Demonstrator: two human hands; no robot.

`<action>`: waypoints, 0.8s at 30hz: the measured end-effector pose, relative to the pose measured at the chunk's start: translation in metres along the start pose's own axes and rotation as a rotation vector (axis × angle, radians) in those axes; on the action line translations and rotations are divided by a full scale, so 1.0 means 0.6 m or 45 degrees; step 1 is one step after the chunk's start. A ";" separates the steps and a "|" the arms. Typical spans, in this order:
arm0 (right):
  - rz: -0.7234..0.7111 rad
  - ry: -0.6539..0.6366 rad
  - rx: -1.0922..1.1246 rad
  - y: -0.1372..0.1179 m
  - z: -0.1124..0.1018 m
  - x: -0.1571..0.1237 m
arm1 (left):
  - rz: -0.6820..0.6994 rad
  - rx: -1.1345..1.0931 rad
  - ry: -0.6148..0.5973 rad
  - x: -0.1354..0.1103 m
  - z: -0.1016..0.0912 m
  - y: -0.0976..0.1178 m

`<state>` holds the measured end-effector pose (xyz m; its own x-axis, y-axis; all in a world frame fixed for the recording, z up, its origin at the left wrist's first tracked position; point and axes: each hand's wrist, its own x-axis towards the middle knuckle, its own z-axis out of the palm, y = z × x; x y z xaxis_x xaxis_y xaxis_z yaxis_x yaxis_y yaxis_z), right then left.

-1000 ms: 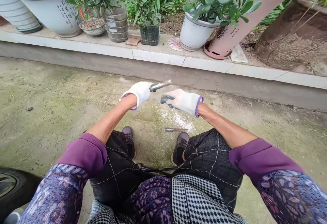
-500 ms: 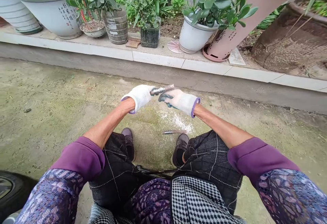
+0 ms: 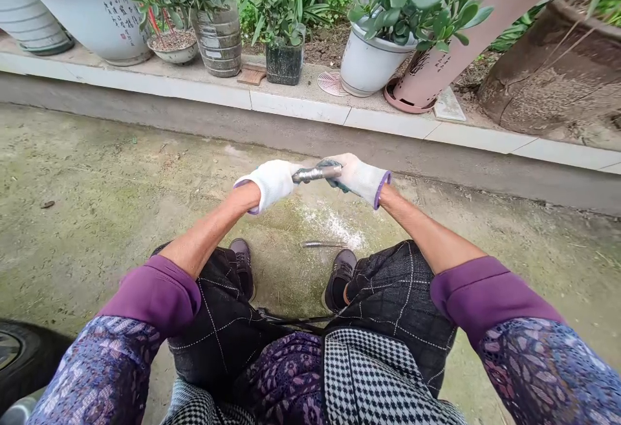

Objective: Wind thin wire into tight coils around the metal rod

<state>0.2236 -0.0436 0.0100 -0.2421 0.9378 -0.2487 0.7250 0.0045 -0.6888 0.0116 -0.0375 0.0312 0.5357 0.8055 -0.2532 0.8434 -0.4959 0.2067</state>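
A short rod (image 3: 313, 173) with a shiny, ridged silver middle and a dull brownish right end is held nearly level between my hands. My left hand (image 3: 274, 179), in a white knitted glove with dark palm coating, is closed round the rod's left end, which it hides. At the other end, my right hand (image 3: 353, 176) in a matching glove has its fingers curled against the rod, partly behind it. Below, a similar thin rod (image 3: 323, 244) lies on the ground beside white powder (image 3: 334, 223).
A tiled ledge (image 3: 295, 108) runs across the front. On it stand potted plants, including a white pot (image 3: 371, 63), a tall pink pot (image 3: 436, 69) and a dark plastic pot (image 3: 284, 63). My shoes (image 3: 340, 273) flank the lying rod; a tyre (image 3: 29, 367) is at lower left.
My right hand has moved from just below the rod, fingers apart from it, up and right to grip its right end. The rod is lower and slightly more level.
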 end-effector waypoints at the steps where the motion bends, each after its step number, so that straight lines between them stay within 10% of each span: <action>1: -0.003 -0.035 0.001 0.000 0.007 -0.002 | -0.009 -0.035 0.027 0.002 -0.004 -0.005; 8: -0.315 -0.218 -0.408 -0.049 0.067 -0.024 | -0.265 0.228 -0.021 0.023 0.019 -0.031; 13: -0.337 -0.069 -0.407 -0.047 0.041 -0.012 | -0.148 0.436 -0.039 0.014 0.050 -0.003; 24: 0.017 -0.156 0.328 0.022 0.003 0.003 | -0.042 0.123 -0.109 0.004 0.021 0.026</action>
<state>0.2313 -0.0427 -0.0007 -0.3217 0.8881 -0.3285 0.5444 -0.1104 -0.8316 0.0265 -0.0475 0.0221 0.5055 0.7935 -0.3389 0.8586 -0.5016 0.1060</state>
